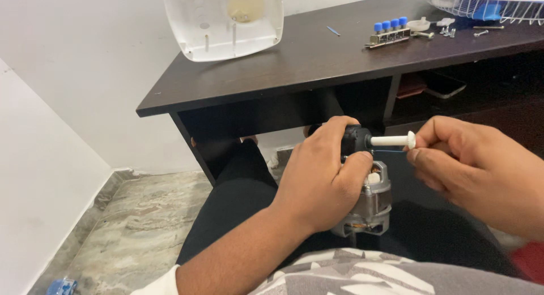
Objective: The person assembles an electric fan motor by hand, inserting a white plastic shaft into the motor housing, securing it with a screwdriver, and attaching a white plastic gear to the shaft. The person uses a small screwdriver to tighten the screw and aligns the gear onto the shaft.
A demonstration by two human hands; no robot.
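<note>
The left hand (320, 176) is gripping the motor (371, 201) just below the desk edge (255, 99). The right hand (473, 167) is pinching a thin blue wire (388, 152) beside the white knob (394, 140)

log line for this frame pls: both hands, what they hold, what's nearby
left hand: grip on small motor in lap | right hand: pinching thin blue wire beside white knob | dark desk: blue-buttoned switch, screws, white cover

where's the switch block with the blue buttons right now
In the head view the switch block with blue buttons lies on the dark table at upper right, left of some loose screws and right of the white plastic housing.
</note>
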